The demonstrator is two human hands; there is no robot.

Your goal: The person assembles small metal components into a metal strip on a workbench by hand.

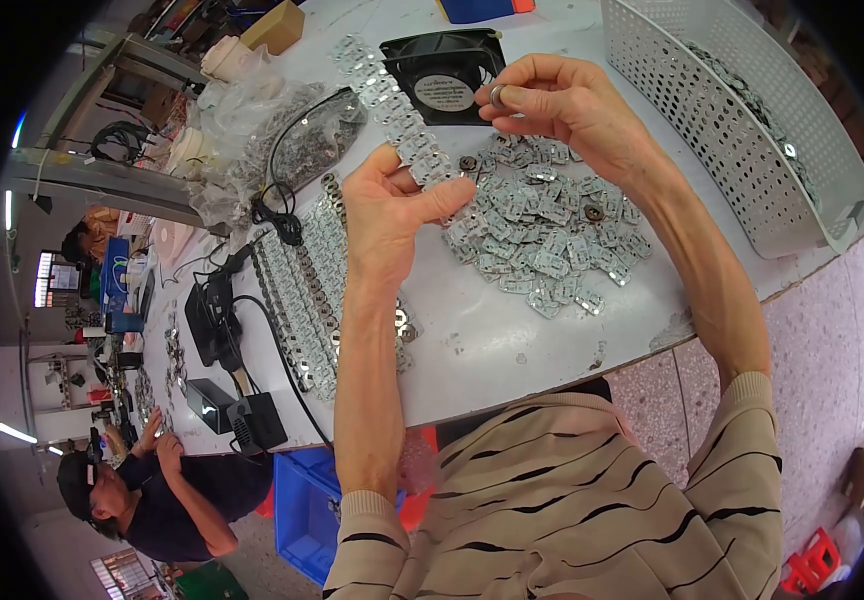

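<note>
The left hand, at the upper centre of the frame, is clamped on a strip of silvery metal plates, its thumb laid across the lower part; the strip slants up and leftward past a black fan; the right hand, apart from the left, pinches a small round metal piece just beside the fan; below the hands, a pile of loose plates lies on the table; a white perforated basket stands at upper right.
</note>
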